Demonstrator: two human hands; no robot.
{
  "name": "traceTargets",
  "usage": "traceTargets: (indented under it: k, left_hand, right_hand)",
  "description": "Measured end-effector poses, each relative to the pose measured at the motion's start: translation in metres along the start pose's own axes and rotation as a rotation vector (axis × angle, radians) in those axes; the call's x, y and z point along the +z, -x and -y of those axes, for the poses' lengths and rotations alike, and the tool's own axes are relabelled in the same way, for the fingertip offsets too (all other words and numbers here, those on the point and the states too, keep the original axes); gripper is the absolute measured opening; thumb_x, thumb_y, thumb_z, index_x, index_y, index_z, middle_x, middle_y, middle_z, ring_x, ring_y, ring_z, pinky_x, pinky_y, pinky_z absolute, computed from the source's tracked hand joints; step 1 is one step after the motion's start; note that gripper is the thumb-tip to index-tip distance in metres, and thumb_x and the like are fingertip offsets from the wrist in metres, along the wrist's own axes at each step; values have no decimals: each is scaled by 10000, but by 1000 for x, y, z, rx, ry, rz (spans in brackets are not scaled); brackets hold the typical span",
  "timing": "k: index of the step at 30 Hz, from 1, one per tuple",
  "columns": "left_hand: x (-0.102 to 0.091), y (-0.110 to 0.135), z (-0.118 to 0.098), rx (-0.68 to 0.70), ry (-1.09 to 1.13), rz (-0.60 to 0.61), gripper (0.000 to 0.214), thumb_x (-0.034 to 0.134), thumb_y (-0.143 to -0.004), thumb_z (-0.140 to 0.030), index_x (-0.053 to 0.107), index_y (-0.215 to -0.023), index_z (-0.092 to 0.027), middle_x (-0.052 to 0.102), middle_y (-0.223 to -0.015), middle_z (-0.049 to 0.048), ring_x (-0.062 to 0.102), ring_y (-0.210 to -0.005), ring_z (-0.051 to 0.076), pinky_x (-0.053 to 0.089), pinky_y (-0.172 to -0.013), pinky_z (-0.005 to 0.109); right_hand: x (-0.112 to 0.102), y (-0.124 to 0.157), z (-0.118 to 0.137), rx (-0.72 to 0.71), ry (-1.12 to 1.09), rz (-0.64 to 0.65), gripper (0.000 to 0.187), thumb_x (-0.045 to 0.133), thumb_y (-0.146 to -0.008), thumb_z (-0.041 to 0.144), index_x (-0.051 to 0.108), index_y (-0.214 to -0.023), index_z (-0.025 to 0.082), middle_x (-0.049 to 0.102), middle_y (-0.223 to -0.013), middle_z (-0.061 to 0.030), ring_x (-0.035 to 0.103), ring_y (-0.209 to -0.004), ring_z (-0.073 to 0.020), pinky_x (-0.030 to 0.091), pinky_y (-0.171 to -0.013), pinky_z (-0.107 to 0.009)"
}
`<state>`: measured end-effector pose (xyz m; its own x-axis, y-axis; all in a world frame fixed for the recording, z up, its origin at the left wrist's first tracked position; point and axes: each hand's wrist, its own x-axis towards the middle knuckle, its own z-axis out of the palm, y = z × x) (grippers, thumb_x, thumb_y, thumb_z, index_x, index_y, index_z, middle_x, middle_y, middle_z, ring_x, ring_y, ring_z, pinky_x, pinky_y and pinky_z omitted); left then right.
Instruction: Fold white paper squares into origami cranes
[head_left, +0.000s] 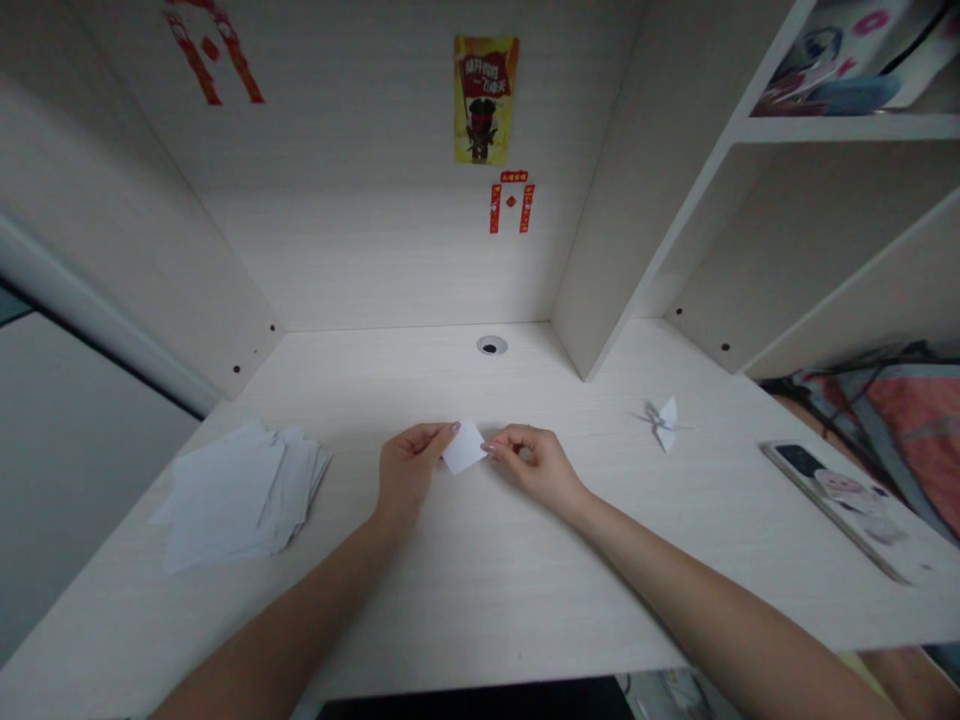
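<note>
A small white piece of paper [464,449], folded to a squarish shape, is held between my two hands over the middle of the desk. My left hand [409,468] pinches its left corner with thumb and fingers. On the opposite side, my right hand [536,462] has its thumb and forefinger closed on the right corner. A stack of loose white paper sheets [232,490] lies to the left of my left hand. Off to the right stands a folded white paper crane [665,423] with pointed wings.
A phone in a decorated case [840,505] lies at the right. Upright panels and a shelf [847,128] bound the pale desk [420,620]. Near the back wall is a round cable hole [492,346]. Red and grey fabric [900,420] sits beyond the right edge.
</note>
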<state>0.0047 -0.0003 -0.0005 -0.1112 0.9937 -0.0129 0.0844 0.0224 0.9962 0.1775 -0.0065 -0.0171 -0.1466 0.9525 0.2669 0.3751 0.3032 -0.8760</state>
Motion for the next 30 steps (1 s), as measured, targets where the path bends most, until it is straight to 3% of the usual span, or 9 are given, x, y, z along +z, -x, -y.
traceTargets:
  k: [3,9,13,16,20,24,30]
  left_hand:
    - [0,-2,0,-41,43,47,333,675,-639,-444,705,-779,-144,704,-736,47,614,-666,161,474,-605,254]
    - [0,0,-4,-178,5,276,345,670,-659,-430,700,-858,-151,716,-822,78,657,-790,200,485,-685,277]
    - [1,2,-4,-200,-4,266,330,637,-694,-438,707,-828,-145,723,-805,95,659,-800,205,482,-712,296]
    - [1,3,-2,-188,-3,232,329,637,-695,-432,709,-828,-140,723,-795,100,658,-787,209,482,-705,304]
    - [-2,2,-2,-113,-38,268,339,615,-712,-440,714,-833,-139,722,-783,99,656,-773,209,478,-687,299]
    - [-5,0,-2,-51,-106,329,337,608,-719,-437,716,-856,-149,723,-792,81,653,-752,197,480,-678,282]
    - [-5,-4,1,22,-202,316,320,598,-726,-435,723,-869,-177,714,-760,31,627,-697,170,462,-646,254]
  right_hand:
    - [1,1,0,2,-2,-41,264,566,-786,411,670,-666,200,649,-626,-29,519,-571,-151,357,-524,-262]
    - [6,2,-4,156,-215,-148,272,603,-751,424,683,-680,174,662,-642,-34,541,-572,-154,397,-561,-267]
    - [7,0,-9,174,-269,-134,265,605,-754,417,686,-703,169,672,-680,-43,574,-630,-168,427,-611,-279]
    - [5,-1,-9,94,-259,-139,222,573,-792,378,687,-808,189,684,-817,-60,602,-779,-194,452,-710,-303]
    - [-5,-3,-6,-116,-233,-102,325,488,-860,291,549,-1177,259,614,-1106,-67,571,-981,-190,440,-862,-341]
    - [-15,-5,-6,-265,-125,70,329,537,-836,254,570,-1161,289,591,-1174,-56,526,-1092,-211,412,-938,-383]
    - [-23,-8,-9,-297,-73,109,396,663,-754,258,596,-1140,317,630,-1137,-44,561,-1063,-213,432,-935,-386]
